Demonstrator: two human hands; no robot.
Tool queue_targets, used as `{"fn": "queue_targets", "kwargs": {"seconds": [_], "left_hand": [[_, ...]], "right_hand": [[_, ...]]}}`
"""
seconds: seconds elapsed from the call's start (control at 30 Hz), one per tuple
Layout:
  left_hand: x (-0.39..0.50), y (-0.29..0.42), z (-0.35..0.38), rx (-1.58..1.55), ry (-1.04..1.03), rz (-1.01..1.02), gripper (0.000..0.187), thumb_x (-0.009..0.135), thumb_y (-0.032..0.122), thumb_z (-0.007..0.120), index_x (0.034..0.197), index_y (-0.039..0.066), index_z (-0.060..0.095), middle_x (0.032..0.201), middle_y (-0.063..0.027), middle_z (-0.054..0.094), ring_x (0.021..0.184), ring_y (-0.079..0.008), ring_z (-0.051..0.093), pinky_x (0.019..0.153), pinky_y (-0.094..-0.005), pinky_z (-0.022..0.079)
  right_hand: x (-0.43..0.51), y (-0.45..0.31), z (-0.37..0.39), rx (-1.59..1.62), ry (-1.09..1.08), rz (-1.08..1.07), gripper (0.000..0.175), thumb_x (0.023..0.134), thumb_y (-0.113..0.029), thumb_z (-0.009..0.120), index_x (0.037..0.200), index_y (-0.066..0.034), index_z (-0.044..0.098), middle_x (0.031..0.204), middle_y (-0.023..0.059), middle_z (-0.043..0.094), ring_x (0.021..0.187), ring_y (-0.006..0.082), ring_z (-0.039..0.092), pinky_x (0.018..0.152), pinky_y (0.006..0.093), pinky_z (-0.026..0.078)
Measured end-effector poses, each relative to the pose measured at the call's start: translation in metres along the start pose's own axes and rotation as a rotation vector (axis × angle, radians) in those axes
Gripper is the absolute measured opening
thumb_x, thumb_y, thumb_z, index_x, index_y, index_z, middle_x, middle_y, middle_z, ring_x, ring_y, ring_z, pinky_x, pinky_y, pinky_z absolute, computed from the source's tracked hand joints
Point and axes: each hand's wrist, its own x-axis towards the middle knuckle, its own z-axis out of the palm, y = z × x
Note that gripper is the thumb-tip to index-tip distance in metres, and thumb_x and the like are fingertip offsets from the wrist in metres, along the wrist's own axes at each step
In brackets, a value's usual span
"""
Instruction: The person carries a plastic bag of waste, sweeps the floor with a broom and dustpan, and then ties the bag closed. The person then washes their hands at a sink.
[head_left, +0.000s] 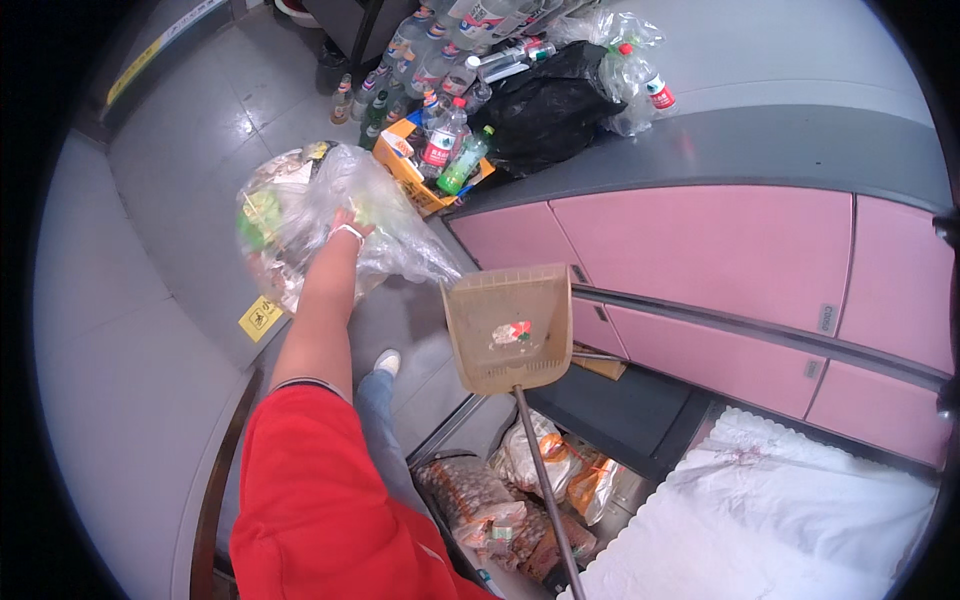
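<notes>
My left hand (351, 225), with a white band at the wrist, grips the film of a large clear plastic bag (300, 217) full of mixed refuse. The bag sits on the grey tiled floor, and its loose film trails to the right. Right of it, a beige plastic dustpan (510, 315) shows its inner face, with a small red, white and green scrap (511, 332) on it. Its long brown handle (544, 472) runs down out of the picture. My right hand is out of view.
Plastic bottles (427, 67) and a black bag (551, 105) crowd the far end. An orange carton (409, 161) holds more bottles. Pink cabinets (697, 255) line the right. Below lie bagged goods (472, 495) and a white cloth (780, 510).
</notes>
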Motion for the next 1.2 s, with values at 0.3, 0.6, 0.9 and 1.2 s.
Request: {"fn": "queue_targets", "kwargs": {"seconds": [0.3, 0.6, 0.9, 1.2], "left_hand": [[-0.096, 0.002, 0.092, -0.396, -0.109, -0.259, 0.028, 0.084, 0.021, 0.051, 0.104, 0.008, 0.065, 0.105, -0.0127, 0.065, 0.097, -0.0299, 0.063, 0.081, -0.0427, 0.05], [-0.264, 0.014, 0.1, -1.218, 0.719, -0.642, 0.029, 0.081, 0.027, 0.059, 0.096, 0.003, 0.064, 0.101, -0.0165, 0.064, 0.092, -0.0288, 0.062, 0.082, -0.0393, 0.048], [-0.279, -0.012, 0.115, -1.647, 0.892, -1.554, 0.059, 0.065, 0.013, 0.078, 0.11, -0.006, 0.045, 0.112, -0.0178, 0.059, 0.103, -0.0259, 0.057, 0.089, -0.0367, 0.042], [-0.28, -0.083, 0.117, -2.463, 0.666, -1.361, 0.035, 0.091, 0.04, 0.031, 0.079, 0.015, 0.051, 0.062, -0.0023, 0.044, 0.048, -0.0127, 0.038, 0.046, -0.0308, 0.034]], "right_hand": [[-0.019, -0.066, 0.036, -0.252, 0.134, -0.396, 0.043, 0.079, -0.015, 0.053, 0.117, 0.0048, 0.052, 0.099, 0.0146, 0.058, 0.09, 0.0184, 0.052, 0.079, 0.0323, 0.043], [0.11, -0.049, 0.055, -0.642, 0.321, -0.695, 0.051, 0.062, -0.024, 0.065, 0.107, 0.0012, 0.059, 0.074, 0.0178, 0.065, 0.068, 0.0294, 0.066, 0.067, 0.0387, 0.051], [0.146, 0.004, 0.029, -0.492, 0.188, -0.772, 0.049, 0.062, -0.018, 0.065, 0.105, 0.0054, 0.06, 0.066, 0.0142, 0.063, 0.06, 0.021, 0.064, 0.058, 0.0327, 0.049], [0.134, 0.005, 0.022, -0.726, 0.323, -0.789, 0.047, 0.062, -0.025, 0.066, 0.101, 0.0011, 0.06, 0.067, 0.0137, 0.063, 0.065, 0.0302, 0.064, 0.064, 0.04, 0.051]]}}
